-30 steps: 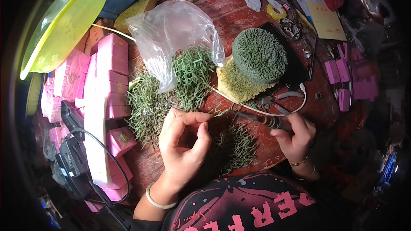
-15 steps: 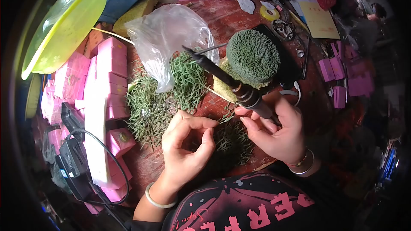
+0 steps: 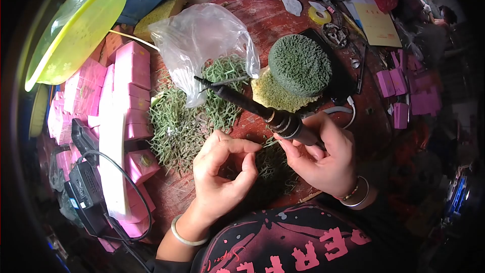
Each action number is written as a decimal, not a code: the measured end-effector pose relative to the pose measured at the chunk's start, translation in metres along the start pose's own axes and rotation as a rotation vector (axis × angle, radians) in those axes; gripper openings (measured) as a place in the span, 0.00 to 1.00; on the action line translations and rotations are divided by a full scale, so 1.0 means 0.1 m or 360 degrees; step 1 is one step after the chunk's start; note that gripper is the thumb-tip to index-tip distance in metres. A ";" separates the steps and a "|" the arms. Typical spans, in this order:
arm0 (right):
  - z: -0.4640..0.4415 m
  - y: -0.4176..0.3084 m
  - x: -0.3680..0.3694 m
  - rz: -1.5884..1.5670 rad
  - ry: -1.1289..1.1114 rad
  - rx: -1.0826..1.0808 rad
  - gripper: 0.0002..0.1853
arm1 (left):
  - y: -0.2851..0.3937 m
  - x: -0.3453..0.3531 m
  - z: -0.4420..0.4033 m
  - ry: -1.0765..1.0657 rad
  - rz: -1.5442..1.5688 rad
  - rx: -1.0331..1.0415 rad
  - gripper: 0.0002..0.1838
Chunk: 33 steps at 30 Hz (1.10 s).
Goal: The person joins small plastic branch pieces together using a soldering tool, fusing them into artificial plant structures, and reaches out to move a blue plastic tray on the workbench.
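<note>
My left hand (image 3: 222,172) is closed, thumb and forefinger curled together at one end of a thin green strand (image 3: 270,142). The strand's other end meets the fingertips of my right hand (image 3: 323,156). That hand is closed too, with a black soldering iron (image 3: 288,124) held in it, its long dark tip pointing up and left. Beneath the tip lie heaps of curly green strands (image 3: 177,126), and a darker clump (image 3: 275,169) sits below my hands. Right of the tip, a round green textured pad (image 3: 300,65) rests partly on a yellowish sponge (image 3: 283,93).
A clear plastic bag (image 3: 202,35) covers part of the strands. Pink blocks (image 3: 132,71) are stacked on the left beside a black power adapter (image 3: 87,182) with a cable. A yellow-green basin (image 3: 76,30) stands upper left. Yellow tape (image 3: 319,15) and a tan envelope (image 3: 376,24) lie upper right.
The soldering iron has swung left and down, its tip now over the green strands. The right fingers have moved slightly left, towards the left fingertips. The left hand is nearly still.
</note>
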State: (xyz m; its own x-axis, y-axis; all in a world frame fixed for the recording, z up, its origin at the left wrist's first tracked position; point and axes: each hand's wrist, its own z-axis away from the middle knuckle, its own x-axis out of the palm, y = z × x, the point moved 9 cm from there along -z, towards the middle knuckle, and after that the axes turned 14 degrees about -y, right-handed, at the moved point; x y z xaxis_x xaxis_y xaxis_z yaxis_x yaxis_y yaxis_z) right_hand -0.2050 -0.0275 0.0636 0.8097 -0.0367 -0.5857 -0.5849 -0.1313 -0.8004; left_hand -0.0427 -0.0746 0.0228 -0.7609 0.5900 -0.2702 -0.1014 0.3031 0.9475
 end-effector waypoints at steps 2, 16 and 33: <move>0.00 -0.02 -0.01 0.0029 0.0014 -0.0034 0.11 | -0.01 0.00 0.00 -0.0001 0.0010 -0.0001 0.10; 0.00 0.04 -0.01 -0.0036 -0.0016 0.0048 0.10 | 0.01 0.01 -0.01 -0.0026 0.0001 -0.0032 0.09; -0.01 0.01 -0.01 -0.0033 0.0013 -0.0025 0.10 | -0.07 0.03 0.01 -0.0017 0.0118 -0.0056 0.08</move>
State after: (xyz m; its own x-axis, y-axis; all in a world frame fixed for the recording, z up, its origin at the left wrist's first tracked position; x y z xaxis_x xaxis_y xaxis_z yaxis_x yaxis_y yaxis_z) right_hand -0.2063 -0.0284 0.0637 0.8221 -0.0417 -0.5678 -0.5671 -0.1476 -0.8103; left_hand -0.0434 -0.0742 0.0156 -0.7602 0.6179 -0.2009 -0.0681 0.2318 0.9704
